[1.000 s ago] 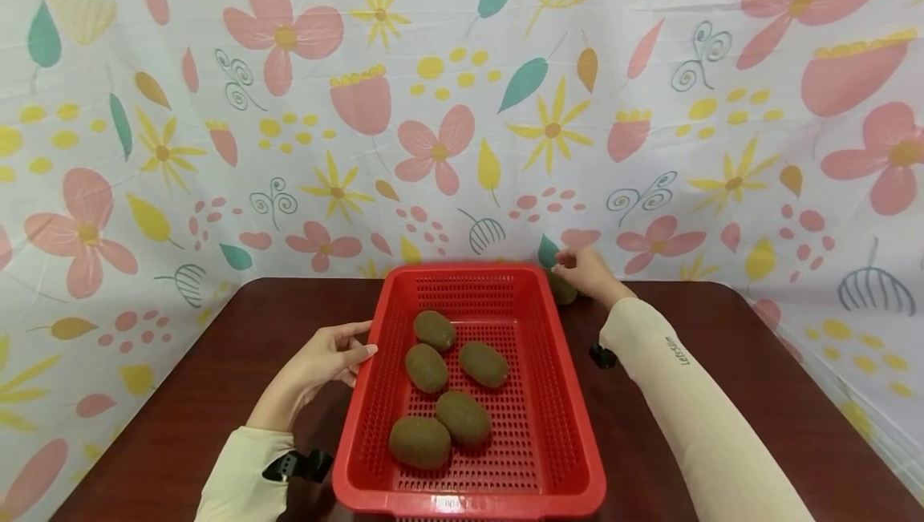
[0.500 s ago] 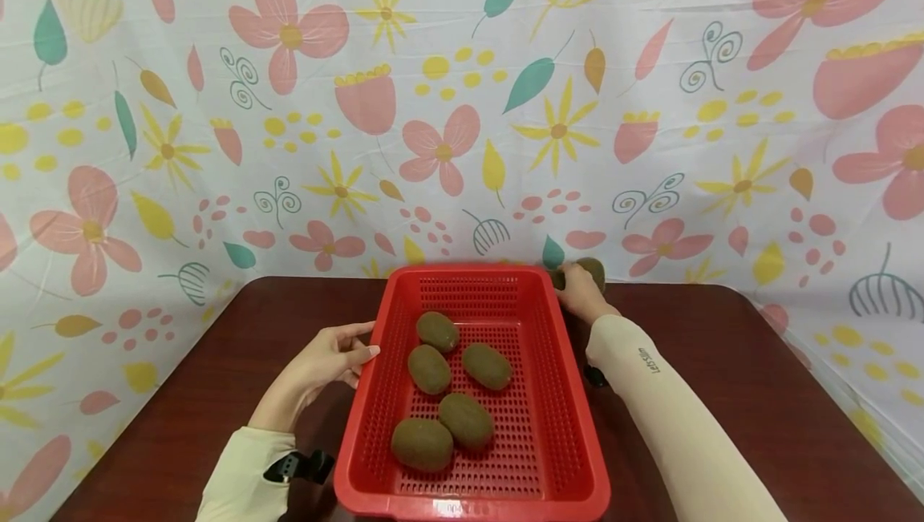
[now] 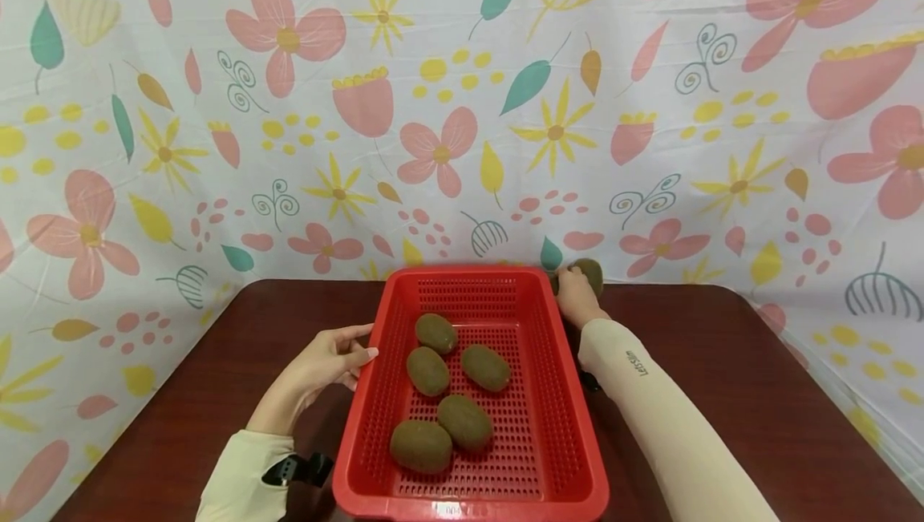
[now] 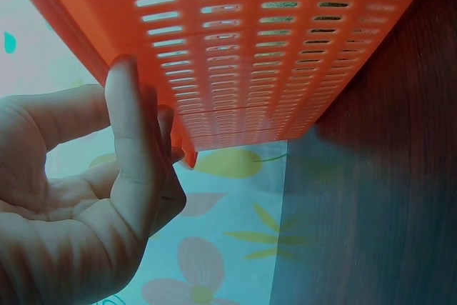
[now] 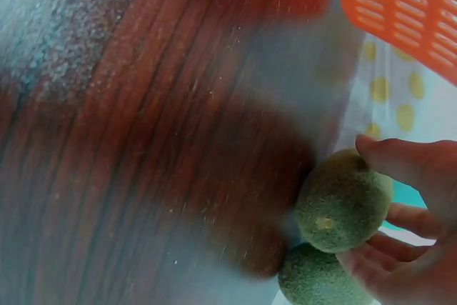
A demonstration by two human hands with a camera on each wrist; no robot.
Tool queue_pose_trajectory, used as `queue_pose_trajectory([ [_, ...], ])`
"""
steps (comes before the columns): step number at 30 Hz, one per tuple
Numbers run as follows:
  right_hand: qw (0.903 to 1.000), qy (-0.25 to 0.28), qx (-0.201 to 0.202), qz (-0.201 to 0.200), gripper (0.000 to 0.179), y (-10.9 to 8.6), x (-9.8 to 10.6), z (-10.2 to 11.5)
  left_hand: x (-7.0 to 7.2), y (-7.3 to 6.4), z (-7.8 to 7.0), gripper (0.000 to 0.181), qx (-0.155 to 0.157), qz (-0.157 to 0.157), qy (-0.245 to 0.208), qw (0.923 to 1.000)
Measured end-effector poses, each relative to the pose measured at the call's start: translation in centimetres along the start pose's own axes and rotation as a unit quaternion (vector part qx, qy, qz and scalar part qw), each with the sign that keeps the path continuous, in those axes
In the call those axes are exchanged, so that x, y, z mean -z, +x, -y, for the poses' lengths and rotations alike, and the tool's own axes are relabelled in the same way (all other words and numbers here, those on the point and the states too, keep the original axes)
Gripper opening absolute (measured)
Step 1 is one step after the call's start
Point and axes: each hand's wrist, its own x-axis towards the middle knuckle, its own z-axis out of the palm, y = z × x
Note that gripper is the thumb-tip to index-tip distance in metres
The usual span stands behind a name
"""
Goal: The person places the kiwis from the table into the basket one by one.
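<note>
A red perforated plastic basket [image 3: 472,503] holds several brown kiwifruit [image 3: 464,422] on its bottom. My left hand [image 3: 328,362] grips its left rim, thumb at the rim's edge and the other fingers bent beside it; the left wrist view shows the thumb [image 4: 128,119] against the orange-looking wall. Past the basket's far right corner, my right hand [image 3: 580,297] pinches a kiwifruit [image 5: 343,205] between thumb and fingers. A second kiwifruit [image 5: 321,280] lies right against it; in the head view this kiwifruit [image 3: 588,277] shows just right of the hand.
The dark red-brown wooden table [image 3: 693,394] carries the basket. A white cloth [image 3: 462,65] with flowers and leaves hangs behind the table's far edge and along its sides. A black strap with a small device [image 3: 296,470] sits on the left wrist.
My right hand, raised over the kiwifruit beside the basket's far corner, has come down and taken hold of one. A second kiwifruit shows right of it. The left hand stays at the rim.
</note>
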Motion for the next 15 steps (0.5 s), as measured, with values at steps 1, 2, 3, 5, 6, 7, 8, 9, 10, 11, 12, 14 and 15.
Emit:
queue_pose_trajectory([
  [1,1.0000,0.000,-0.003,-0.001,0.035,-0.01,-0.03,-0.06,0.00,-0.02,0.00,0.058,0.000,0.001,0.000,1.0000],
  [2,1.0000,0.000,-0.006,-0.002,0.035,-0.04,-0.02,-0.09,0.01,-0.04,0.00,0.058,0.000,0.001,0.000,1.0000],
  [3,1.0000,-0.001,-0.007,-0.005,0.034,-0.04,0.00,-0.13,0.01,-0.05,-0.01,0.058,-0.001,0.001,-0.001,1.0000],
  [5,0.9999,-0.003,-0.009,-0.008,0.032,-0.03,0.04,-0.26,0.01,-0.08,-0.05,0.058,-0.003,0.003,-0.002,1.0000],
  [6,0.9999,-0.003,-0.010,-0.009,0.031,0.00,0.07,-0.31,0.01,-0.09,-0.07,0.058,-0.004,0.003,-0.002,1.0000],
  [7,0.9999,-0.004,-0.009,-0.009,0.031,0.02,0.12,-0.34,0.01,-0.10,-0.08,0.059,-0.004,0.003,-0.003,1.0000],
  [8,0.9999,-0.004,-0.008,-0.008,0.030,0.05,0.17,-0.39,0.01,-0.10,-0.09,0.059,-0.004,0.004,-0.002,1.0000],
  [9,1.0000,-0.003,-0.006,-0.006,0.030,0.12,0.20,-0.44,0.01,-0.10,-0.09,0.059,-0.004,0.004,-0.002,1.0000],
  [10,1.0000,-0.002,-0.005,-0.003,0.029,0.18,0.24,-0.50,0.02,-0.11,-0.09,0.059,-0.004,0.004,-0.002,1.0000],
  [11,1.0000,0.001,-0.004,0.000,0.028,0.24,0.30,-0.55,0.03,-0.11,-0.07,0.059,-0.004,0.003,-0.001,1.0000],
  [12,1.0000,0.003,-0.004,0.003,0.028,0.30,0.38,-0.59,0.04,-0.11,-0.06,0.059,-0.004,0.003,-0.001,1.0000],
  [14,0.9999,0.012,-0.004,0.012,0.027,0.36,0.66,-0.59,0.07,-0.12,-0.06,0.059,-0.003,0.002,-0.001,1.0000],
  [15,0.9997,0.018,-0.004,0.016,0.028,0.37,0.86,-0.55,0.08,-0.13,-0.06,0.058,-0.002,0.002,-0.001,1.0000],
])
